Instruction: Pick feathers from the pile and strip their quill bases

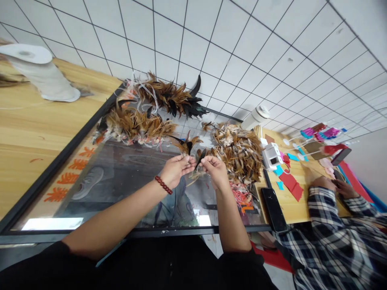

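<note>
My left hand, with a red bead bracelet on the wrist, is closed over the glass-topped table, pinching the base of a small bunch of brown and black feathers. Close beside it on the right, my right hand pinches a dark feather between thumb and fingers. The fingertips of the two hands are a short gap apart. Just right of my right hand lies a large pile of brown feathers. Behind my left hand rests a row of golden-brown feathers.
Another feather bundle lies by the tiled wall. A white spool is at the far left. To the right are a black phone, a white power strip, a white bottle, red cloth and a person in a plaid shirt.
</note>
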`<state>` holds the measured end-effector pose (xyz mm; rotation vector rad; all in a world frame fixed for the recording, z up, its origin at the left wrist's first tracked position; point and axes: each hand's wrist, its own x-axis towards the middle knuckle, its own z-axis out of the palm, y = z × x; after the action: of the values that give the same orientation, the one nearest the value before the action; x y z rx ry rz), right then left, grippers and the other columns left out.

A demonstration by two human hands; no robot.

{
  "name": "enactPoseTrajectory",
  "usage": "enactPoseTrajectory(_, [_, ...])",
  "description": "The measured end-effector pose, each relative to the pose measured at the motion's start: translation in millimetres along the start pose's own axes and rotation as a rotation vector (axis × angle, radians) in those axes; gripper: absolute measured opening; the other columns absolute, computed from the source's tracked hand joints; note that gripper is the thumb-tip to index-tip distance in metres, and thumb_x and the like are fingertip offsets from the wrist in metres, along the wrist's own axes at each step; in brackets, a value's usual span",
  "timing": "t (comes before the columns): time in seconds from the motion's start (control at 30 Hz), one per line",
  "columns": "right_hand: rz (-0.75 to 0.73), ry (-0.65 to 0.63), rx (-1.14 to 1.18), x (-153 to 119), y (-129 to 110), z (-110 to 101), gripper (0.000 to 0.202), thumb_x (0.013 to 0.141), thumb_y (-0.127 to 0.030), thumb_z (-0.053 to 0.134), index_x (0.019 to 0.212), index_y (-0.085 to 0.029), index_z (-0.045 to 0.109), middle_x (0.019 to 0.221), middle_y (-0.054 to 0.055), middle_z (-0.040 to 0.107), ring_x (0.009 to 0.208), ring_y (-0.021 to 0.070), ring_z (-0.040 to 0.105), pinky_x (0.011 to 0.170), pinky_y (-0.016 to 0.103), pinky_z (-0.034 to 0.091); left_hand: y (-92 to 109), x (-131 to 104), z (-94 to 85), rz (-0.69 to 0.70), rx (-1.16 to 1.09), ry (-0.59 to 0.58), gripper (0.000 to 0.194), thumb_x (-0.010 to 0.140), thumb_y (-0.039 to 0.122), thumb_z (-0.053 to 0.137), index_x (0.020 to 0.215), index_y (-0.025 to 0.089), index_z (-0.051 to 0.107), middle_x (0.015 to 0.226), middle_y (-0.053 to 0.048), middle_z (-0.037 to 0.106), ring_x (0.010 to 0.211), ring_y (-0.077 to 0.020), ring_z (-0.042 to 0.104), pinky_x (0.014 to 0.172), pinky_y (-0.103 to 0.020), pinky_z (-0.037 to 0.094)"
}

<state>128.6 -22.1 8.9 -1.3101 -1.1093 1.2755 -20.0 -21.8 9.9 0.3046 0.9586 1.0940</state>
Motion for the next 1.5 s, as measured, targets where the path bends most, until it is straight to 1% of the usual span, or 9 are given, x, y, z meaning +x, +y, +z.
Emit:
enactPoseTrajectory(0.33, [-0.069,0.072,0.041,-1,2,9,0.023,0.068,-0.038,0.073,0.073,-0.018,0.062,0.065,-0.001,0.064,0.053,0.0084,0.050,0.055,0.023,0.042,-6,-2,-2.9,-0.089,0.192,-0.138,0.012,0.078,0.020,0.070,0.082,0.009,0.068,0.079,-0.010,0.071,0.064,-0.0137,0.068,0.063,-0.025,0.056])
enactPoseTrajectory(0.47, [-0.102,0.075,0.003,-2,4,11,0.021,0.071,-0.037,0.070,0.072,-0.018,0.061,0.062,-0.002,0.062,0.054,0.0085,0.049,0.056,0.022,0.041,-8,-2,-3.4,-0.118,0.241,-0.174,0.015,0.073,0.021,0.074,0.073,0.008,0.067,0.068,-0.008,0.068,0.058,-0.0131,0.066,0.060,-0.025,0.055])
enactPoseTrajectory(0.57, [-0.137,0.137,-0.033,1,7,4,0.022,0.072,-0.037,0.069,0.075,-0.017,0.061,0.064,-0.001,0.062,0.055,0.0088,0.049,0.056,0.022,0.039,-8,-1,-3.1,-0.103,0.227,-0.137,0.014,0.074,0.018,0.073,0.069,0.009,0.065,0.061,-0.005,0.064,0.054,-0.0121,0.064,0.058,-0.025,0.055])
enactPoseTrajectory(0.73, [-0.229,0.336,-0.098,4,9,-13,0.023,0.074,-0.039,0.065,0.079,-0.017,0.062,0.071,0.000,0.061,0.063,0.0107,0.052,0.064,0.025,0.043,-2,3,-3.3,0.034,0.105,-0.004,0.014,0.076,0.019,0.071,0.071,0.009,0.063,0.063,-0.004,0.064,0.058,-0.0118,0.064,0.061,-0.025,0.054])
enactPoseTrajectory(0.83, [-0.215,0.218,-0.142,-1,9,-8,0.024,0.075,-0.041,0.065,0.078,-0.017,0.063,0.070,0.000,0.061,0.063,0.0109,0.052,0.064,0.025,0.043,0,3,-3.6,0.056,0.074,0.003,0.013,0.076,0.020,0.071,0.074,0.010,0.063,0.063,-0.004,0.064,0.058,-0.0114,0.063,0.061,-0.025,0.053])
enactPoseTrajectory(1.0, [-0.201,-0.026,-0.272,-11,10,17,0.025,0.074,-0.042,0.067,0.078,-0.017,0.065,0.065,0.000,0.061,0.057,0.0109,0.050,0.055,0.024,0.040,-3,2,-3.2,0.082,0.064,-0.024,0.020,0.066,0.023,0.078,0.073,0.011,0.065,0.066,-0.002,0.064,0.059,-0.0096,0.060,0.061,-0.023,0.050])
enactPoseTrajectory(1.23, [-0.256,0.006,-0.410,-10,18,21,0.020,0.081,-0.036,0.058,0.076,-0.018,0.065,0.068,0.001,0.064,0.059,0.0114,0.053,0.060,0.024,0.043,-9,4,-5.7,0.081,0.075,-0.100,0.029,0.058,0.029,0.082,0.069,0.010,0.064,0.068,-0.003,0.064,0.063,-0.0108,0.060,0.062,-0.023,0.048])
enactPoseTrajectory(1.4, [-0.238,0.031,-0.338,-9,23,19,0.023,0.081,-0.040,0.059,0.082,-0.018,0.065,0.070,0.001,0.063,0.061,0.0117,0.053,0.060,0.024,0.043,-9,4,-5.6,0.099,0.099,-0.086,0.026,0.061,0.028,0.080,0.068,0.011,0.062,0.067,-0.003,0.064,0.061,-0.0110,0.060,0.063,-0.025,0.050])
enactPoseTrajectory(1.5, [-0.259,0.049,-0.284,-8,20,17,0.026,0.082,-0.043,0.058,0.089,-0.019,0.064,0.078,0.002,0.064,0.068,0.0131,0.055,0.067,0.026,0.045,-8,3,-4.5,0.138,0.186,-0.118,0.025,0.066,0.030,0.077,0.067,0.012,0.061,0.061,-0.002,0.062,0.052,-0.0095,0.057,0.055,-0.023,0.048])
